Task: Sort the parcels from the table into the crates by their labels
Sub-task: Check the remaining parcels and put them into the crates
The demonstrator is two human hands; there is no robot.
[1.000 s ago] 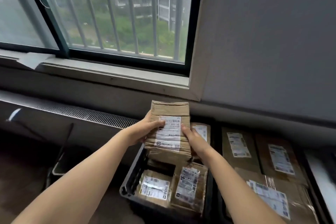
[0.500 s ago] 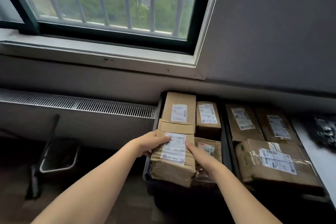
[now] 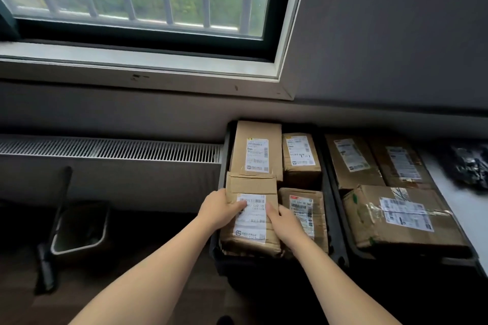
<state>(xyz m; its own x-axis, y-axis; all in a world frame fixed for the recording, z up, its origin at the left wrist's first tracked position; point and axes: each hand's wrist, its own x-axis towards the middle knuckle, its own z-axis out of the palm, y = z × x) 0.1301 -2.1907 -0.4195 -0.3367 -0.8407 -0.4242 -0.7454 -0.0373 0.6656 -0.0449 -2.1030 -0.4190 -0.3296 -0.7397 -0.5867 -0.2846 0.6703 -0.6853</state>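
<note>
Between the two grips, inside the dark crate [image 3: 224, 161], sits a parcel [image 3: 250, 185]; left grip [image 3: 220, 210] and right grip [image 3: 284, 221] clasp its side edges, thumbs on the label [image 3: 252, 221].

Bare arms and bare hands, seen from above.
The left hand [image 3: 220, 210] and right hand [image 3: 286, 223] are uncovered, as are both wrists; the slim, smooth forearms run unclothed to the frame edge at 7 and 5 o'clock.
</note>
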